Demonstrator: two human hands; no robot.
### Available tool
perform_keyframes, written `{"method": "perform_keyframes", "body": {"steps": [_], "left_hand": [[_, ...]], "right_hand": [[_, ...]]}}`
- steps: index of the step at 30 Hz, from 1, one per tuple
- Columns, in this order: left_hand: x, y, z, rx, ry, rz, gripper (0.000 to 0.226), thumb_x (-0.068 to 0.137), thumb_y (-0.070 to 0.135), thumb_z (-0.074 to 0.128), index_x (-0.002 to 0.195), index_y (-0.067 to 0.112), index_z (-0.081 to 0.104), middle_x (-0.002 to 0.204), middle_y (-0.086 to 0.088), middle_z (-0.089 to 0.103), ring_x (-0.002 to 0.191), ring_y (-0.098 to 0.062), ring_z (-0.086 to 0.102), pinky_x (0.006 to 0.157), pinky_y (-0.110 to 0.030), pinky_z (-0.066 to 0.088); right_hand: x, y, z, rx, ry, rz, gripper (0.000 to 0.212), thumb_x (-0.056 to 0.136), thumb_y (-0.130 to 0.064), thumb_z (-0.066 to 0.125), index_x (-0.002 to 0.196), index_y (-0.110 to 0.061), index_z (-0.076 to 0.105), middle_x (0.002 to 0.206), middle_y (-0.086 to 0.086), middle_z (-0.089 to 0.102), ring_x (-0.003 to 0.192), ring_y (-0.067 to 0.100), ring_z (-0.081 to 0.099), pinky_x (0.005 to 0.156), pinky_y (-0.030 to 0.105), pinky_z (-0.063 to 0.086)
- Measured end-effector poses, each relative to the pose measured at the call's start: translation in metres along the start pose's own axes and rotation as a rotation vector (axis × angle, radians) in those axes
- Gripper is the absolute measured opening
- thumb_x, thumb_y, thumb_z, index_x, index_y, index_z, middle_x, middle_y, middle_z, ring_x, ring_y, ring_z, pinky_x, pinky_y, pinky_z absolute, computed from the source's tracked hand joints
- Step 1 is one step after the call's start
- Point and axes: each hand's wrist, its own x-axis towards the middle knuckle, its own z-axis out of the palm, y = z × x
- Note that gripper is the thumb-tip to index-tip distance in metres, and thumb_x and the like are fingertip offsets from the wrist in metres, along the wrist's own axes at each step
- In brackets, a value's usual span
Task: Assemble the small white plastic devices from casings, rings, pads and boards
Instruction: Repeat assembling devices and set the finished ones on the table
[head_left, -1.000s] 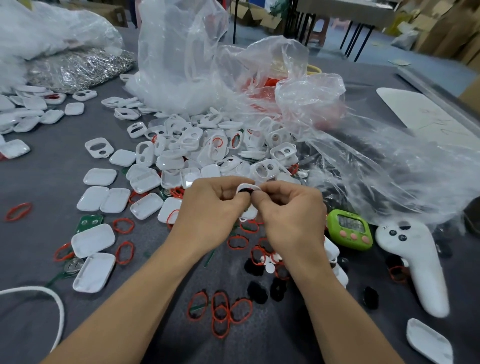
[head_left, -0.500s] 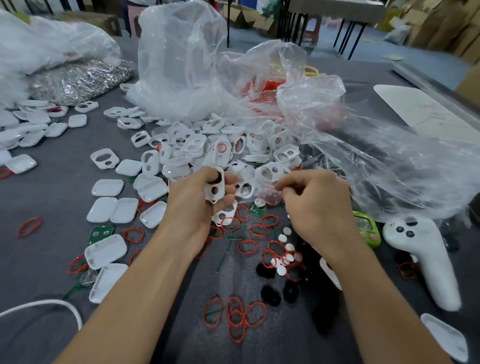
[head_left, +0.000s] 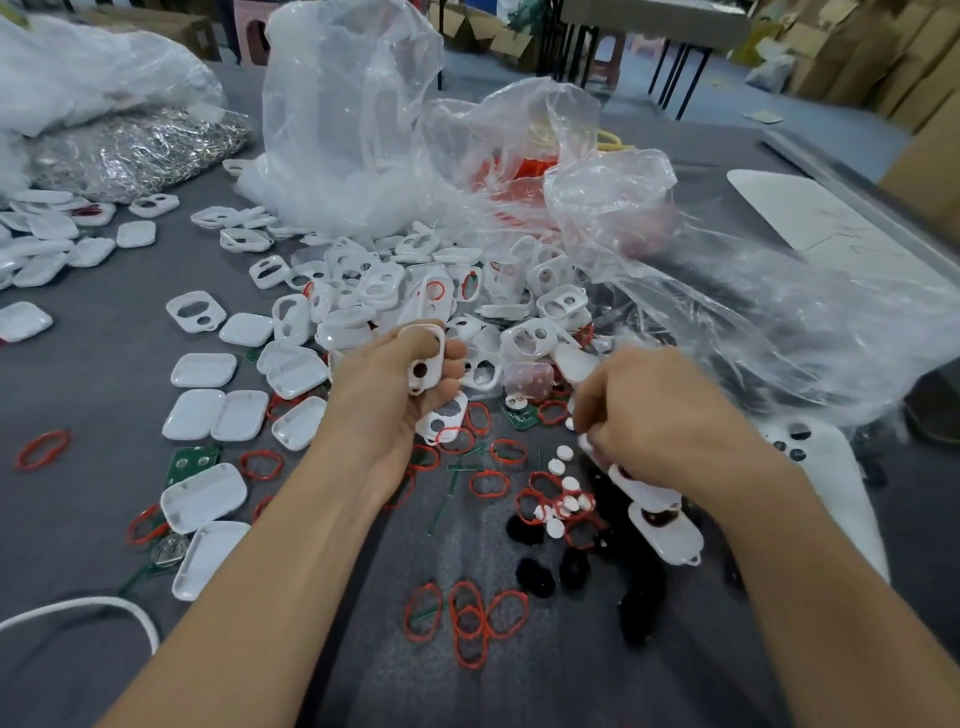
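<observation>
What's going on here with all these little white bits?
A person is assembling small plastic devices at a grey table. The left hand grips a white casing with holes in it, held above the table. The right hand, fingers curled, hovers over small round white pads and red rings. Whether it holds anything is hidden. A heap of loose casings lies behind, next to clear plastic bags.

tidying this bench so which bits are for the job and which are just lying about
For the job: casing in the left hand, casing pile, red rings, black pads, green board.
Lying about: white controller, clear plastic bags, white cable.
</observation>
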Motion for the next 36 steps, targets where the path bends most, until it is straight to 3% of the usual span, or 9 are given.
{"method": "perform_keyframes", "body": {"steps": [5,10,14,16,18,22,24,29,36], "left_hand": [[-0.003,-0.004,0.005,-0.001,-0.118,-0.075,0.025,0.095,-0.008,0.044,0.113,-0.006,0.06,0.079,-0.01,0.077,0.067,-0.015,0.074,0.056,-0.022,0.058],[-0.006,-0.008,0.005,0.08,-0.159,-0.09,0.024,0.092,-0.011,0.044,0.096,0.002,0.063,0.081,-0.012,0.076,0.066,-0.019,0.073,0.057,-0.025,0.059],[-0.006,-0.011,0.007,0.093,-0.144,-0.092,0.029,0.091,-0.015,0.044,0.093,0.002,0.067,0.076,-0.012,0.074,0.062,-0.021,0.073,0.056,-0.027,0.059],[-0.006,-0.012,0.008,0.084,-0.139,-0.098,0.029,0.091,-0.015,0.045,0.093,0.001,0.069,0.081,-0.015,0.075,0.067,-0.024,0.075,0.058,-0.029,0.06],[-0.004,-0.014,0.008,0.065,-0.127,-0.112,0.027,0.094,-0.012,0.046,0.097,0.0,0.07,0.087,-0.017,0.076,0.074,-0.026,0.076,0.061,-0.033,0.062],[-0.003,-0.016,0.007,0.003,-0.121,-0.175,0.021,0.101,0.009,0.052,0.109,0.0,0.069,0.104,-0.019,0.073,0.092,-0.028,0.076,0.074,-0.039,0.064],[-0.004,-0.014,0.007,-0.028,-0.145,-0.212,0.03,0.105,0.025,0.051,0.111,0.002,0.069,0.113,-0.023,0.071,0.108,-0.034,0.071,0.087,-0.043,0.062],[-0.006,-0.011,0.011,-0.168,-0.198,-0.266,0.048,0.107,0.043,0.04,0.119,0.002,0.061,0.118,-0.021,0.066,0.112,-0.034,0.062,0.113,-0.052,0.044],[-0.009,-0.016,0.017,-0.28,-0.193,-0.233,0.04,0.107,0.037,0.042,0.115,0.002,0.06,0.106,-0.017,0.067,0.099,-0.029,0.065,0.108,-0.047,0.047]], "right_hand": [[-0.008,-0.002,0.01,-0.124,-0.003,-0.099,0.009,0.087,-0.041,0.078,0.094,-0.036,0.08,0.095,-0.009,0.075,0.096,0.018,0.069,0.1,0.033,0.049],[-0.007,-0.003,0.017,-0.074,0.056,-0.191,0.015,0.088,-0.022,0.076,0.093,-0.035,0.081,0.095,-0.011,0.077,0.099,0.016,0.066,0.109,0.034,0.041],[-0.002,0.004,0.016,0.011,0.075,-0.214,0.012,0.081,-0.019,0.081,0.079,-0.03,0.078,0.07,-0.017,0.065,0.08,0.011,0.065,0.09,0.024,0.051],[0.001,0.005,0.016,0.231,0.208,-0.196,0.016,0.077,-0.017,0.084,0.072,-0.029,0.076,0.061,-0.018,0.061,0.063,0.001,0.059,0.066,0.009,0.045],[0.0,-0.001,0.02,0.538,0.389,-0.19,0.02,0.076,-0.015,0.086,0.069,-0.027,0.072,0.061,-0.012,0.066,0.058,0.001,0.061,0.056,0.01,0.043],[-0.006,-0.033,0.038,0.851,0.484,-0.24,0.017,0.08,-0.011,0.082,0.075,-0.026,0.074,0.068,-0.015,0.071,0.065,0.004,0.069,0.062,0.018,0.054],[-0.006,-0.041,0.048,0.861,0.479,-0.233,0.015,0.081,-0.01,0.08,0.078,-0.024,0.077,0.07,-0.014,0.073,0.069,0.003,0.07,0.067,0.021,0.056],[-0.002,-0.034,0.061,0.857,0.519,-0.209,0.015,0.079,-0.008,0.082,0.078,-0.023,0.081,0.073,-0.019,0.074,0.07,-0.002,0.07,0.066,0.013,0.053],[-0.002,-0.038,0.072,0.786,0.591,-0.22,0.012,0.08,-0.014,0.081,0.08,-0.025,0.079,0.081,-0.02,0.074,0.07,0.001,0.069,0.067,0.029,0.057]]}}
